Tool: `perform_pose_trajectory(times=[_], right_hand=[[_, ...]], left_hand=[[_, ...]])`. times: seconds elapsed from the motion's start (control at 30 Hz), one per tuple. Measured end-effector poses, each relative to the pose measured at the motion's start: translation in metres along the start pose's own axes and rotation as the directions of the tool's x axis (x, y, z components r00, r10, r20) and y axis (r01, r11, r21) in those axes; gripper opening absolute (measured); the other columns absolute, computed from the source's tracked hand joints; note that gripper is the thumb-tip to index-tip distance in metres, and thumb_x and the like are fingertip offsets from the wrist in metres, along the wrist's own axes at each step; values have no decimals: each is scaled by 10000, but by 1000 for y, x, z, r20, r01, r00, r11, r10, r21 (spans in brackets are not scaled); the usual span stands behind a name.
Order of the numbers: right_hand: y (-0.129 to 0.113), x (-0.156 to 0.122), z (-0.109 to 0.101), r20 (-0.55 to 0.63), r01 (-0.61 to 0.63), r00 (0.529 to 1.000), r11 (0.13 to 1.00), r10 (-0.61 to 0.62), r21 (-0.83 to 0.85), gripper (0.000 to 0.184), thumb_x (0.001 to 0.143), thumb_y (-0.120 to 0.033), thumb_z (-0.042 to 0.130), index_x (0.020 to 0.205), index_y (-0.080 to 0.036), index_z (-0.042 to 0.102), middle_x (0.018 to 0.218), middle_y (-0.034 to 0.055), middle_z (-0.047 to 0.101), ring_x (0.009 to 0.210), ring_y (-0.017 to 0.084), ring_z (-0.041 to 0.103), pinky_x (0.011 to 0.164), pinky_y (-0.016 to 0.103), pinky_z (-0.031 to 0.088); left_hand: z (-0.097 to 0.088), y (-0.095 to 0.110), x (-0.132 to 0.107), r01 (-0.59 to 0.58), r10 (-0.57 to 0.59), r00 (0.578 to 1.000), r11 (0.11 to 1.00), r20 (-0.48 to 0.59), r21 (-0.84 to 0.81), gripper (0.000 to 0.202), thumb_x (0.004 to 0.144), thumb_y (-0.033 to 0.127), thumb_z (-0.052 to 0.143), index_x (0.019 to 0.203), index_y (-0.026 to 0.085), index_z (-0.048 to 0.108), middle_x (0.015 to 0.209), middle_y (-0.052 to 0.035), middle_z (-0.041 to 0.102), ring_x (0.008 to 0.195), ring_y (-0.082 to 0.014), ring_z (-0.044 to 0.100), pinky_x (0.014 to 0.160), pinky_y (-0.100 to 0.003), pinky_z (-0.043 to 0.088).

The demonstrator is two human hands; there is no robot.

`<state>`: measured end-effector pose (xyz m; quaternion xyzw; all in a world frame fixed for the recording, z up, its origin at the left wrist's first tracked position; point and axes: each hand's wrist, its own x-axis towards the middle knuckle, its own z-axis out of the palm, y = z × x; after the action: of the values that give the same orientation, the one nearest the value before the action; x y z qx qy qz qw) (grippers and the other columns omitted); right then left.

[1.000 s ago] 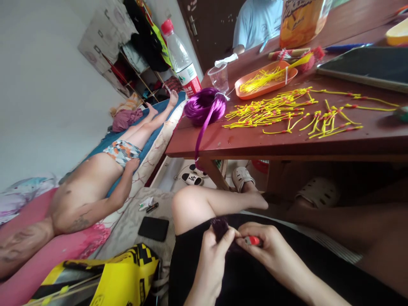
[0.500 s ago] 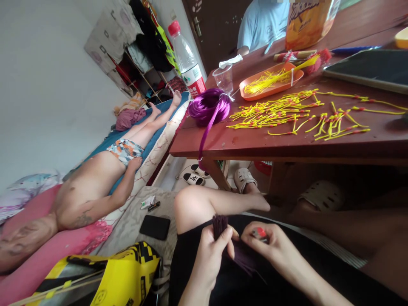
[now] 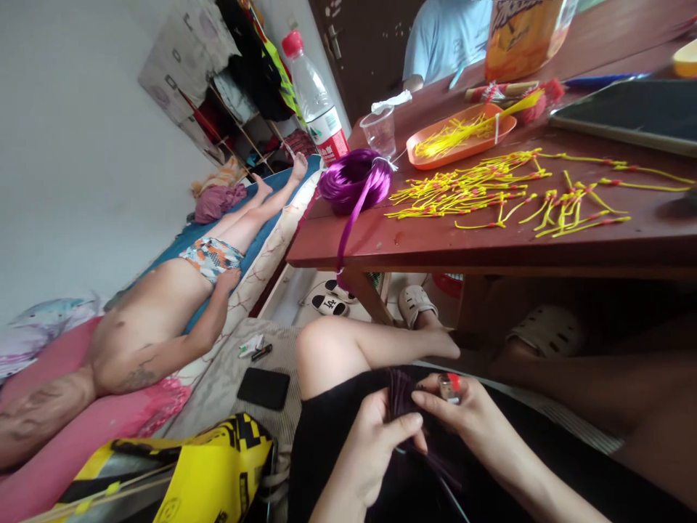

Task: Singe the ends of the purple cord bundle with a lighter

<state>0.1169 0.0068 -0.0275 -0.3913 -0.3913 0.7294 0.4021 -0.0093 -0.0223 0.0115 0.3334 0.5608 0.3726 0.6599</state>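
My left hand is closed around a bundle of dark purple strands over my lap. My right hand grips a small red-topped lighter just right of the bundle's upper end, its fingertips touching the strands. Loose ends of the strands trail down across my black shorts. A coil of bright purple cord lies on the wooden table, and one length of it hangs over the edge toward the floor.
On the table lie several yellow sticks with red tips, an orange tray, a plastic cup, a water bottle and a snack bag. A person lies on the bed at left. A phone and a yellow bag lie beside me.
My left hand shifted lower along the purple bundle and closed tighter. The right hand turned the lighter upright and brought it up to the bundle's top.
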Motion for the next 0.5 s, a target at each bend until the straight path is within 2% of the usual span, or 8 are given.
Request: perform_pose_trajectory(times=[0.1,0.23,0.37,0.5], right_hand=[[-2,0,0,29,-16,999,1000,15,22,236,658,-362,649,581,-147,588,378,-57,481,413,98,421,472,218,359],[-2,1,2,64,-9,998,999,5,51,222,657,-363,651,627,-148,606,456,-26,566,473,125,494,522,228,393],[1,1,3,43,-12,999,996,8,89,265,660,-377,645,559,-144,572,447,-26,541,452,114,468,494,225,379],[1,-1,4,18,-38,999,991,36,131,270,638,-395,659,599,-136,590,466,-27,529,455,116,470,480,229,387]], left_hand=[[4,1,1,-18,15,996,999,-89,-33,109,678,187,605,747,102,616,502,8,554,479,-106,463,527,-219,354],[9,-1,2,-61,46,982,995,-182,-73,113,647,182,633,719,96,627,495,10,543,470,-106,467,499,-219,370],[10,-2,1,-71,50,981,992,-189,-104,137,653,156,632,775,92,634,550,-6,572,506,-113,498,526,-229,404],[10,-2,1,-94,77,985,990,-156,-106,145,673,139,621,810,95,635,604,-16,591,548,-116,514,554,-229,418]])
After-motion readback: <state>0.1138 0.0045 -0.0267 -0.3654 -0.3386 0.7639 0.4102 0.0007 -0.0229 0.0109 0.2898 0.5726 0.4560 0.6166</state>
